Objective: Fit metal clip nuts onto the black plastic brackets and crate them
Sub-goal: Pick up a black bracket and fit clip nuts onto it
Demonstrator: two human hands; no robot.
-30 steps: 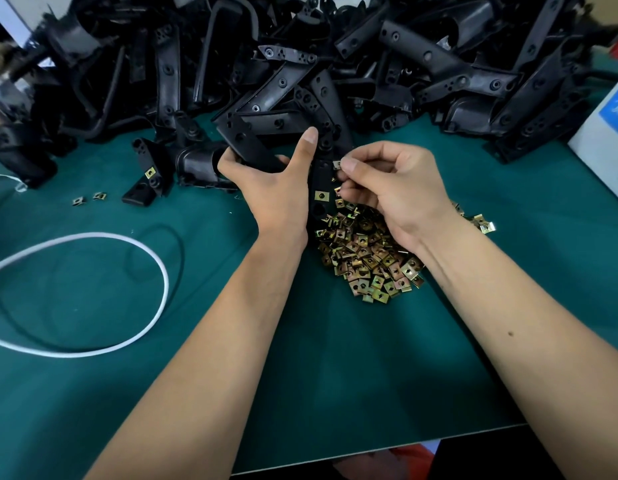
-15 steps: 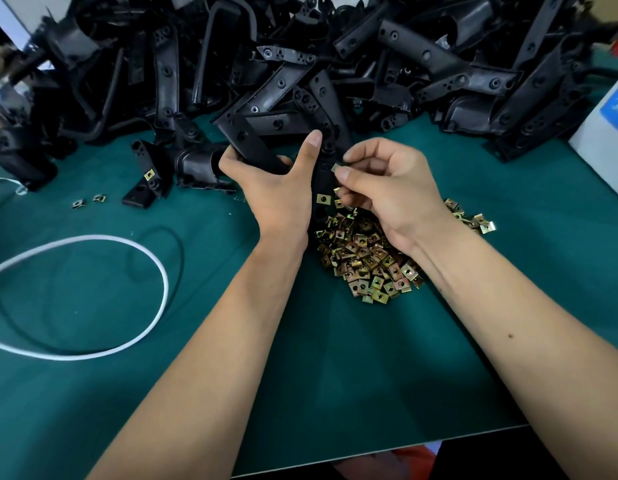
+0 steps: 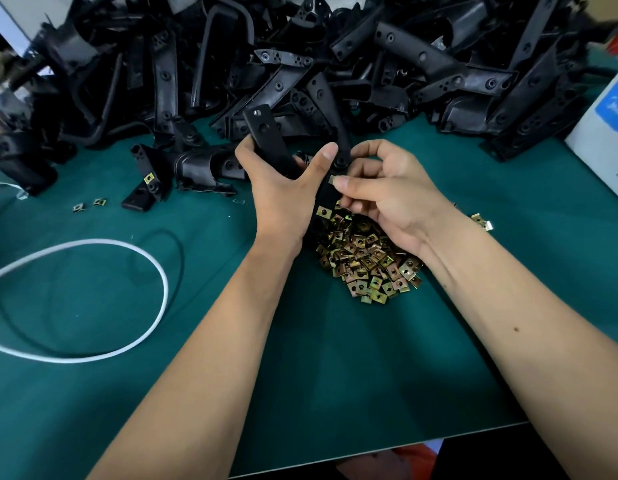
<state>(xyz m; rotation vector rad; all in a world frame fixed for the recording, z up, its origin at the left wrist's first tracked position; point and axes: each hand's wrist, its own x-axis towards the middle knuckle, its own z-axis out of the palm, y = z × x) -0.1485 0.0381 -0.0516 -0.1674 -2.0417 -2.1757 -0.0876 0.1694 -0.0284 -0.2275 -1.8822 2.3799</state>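
Left hand (image 3: 283,188) wrapped round a black plastic bracket (image 3: 266,136), just above the clip nut pile (image 3: 366,258) on the green mat (image 3: 335,375). Thumb stretched up and out to the right, its tip resting against the bracket's other arm; remaining fingers curled behind the near arm, hidden from view. Bracket lifted clear of the mat, one arm poking up and left past the knuckles, holes showing near its rounded end.

Right hand (image 3: 387,199) directly above the pile's upper edge, touching the bracket from the right. Thumb and forefinger closed in a tight pinch on one small clip nut (image 3: 332,180), pressed against the bracket's edge; whether seated or only touching, impossible to tell. Other fingers bent loosely over the top. A brass-coloured fitted nut (image 3: 323,212) already visible on the bracket's lower end, just at the pile's top-left corner.

Beyond the pile, along the mat's far side, a heap of black brackets (image 3: 335,64) stacked high and tangled. Left of the pile, past the left wrist, one finished bracket (image 3: 145,181) lying flat with a brass nut on it, and further left two loose nuts (image 3: 89,204). Lower left of the pile, a white cord (image 3: 155,271) looped on the mat. Far right of the pile, a white box (image 3: 605,129) at the mat's edge. A few stray nuts (image 3: 482,221) just right of the pile, beside the right wrist.
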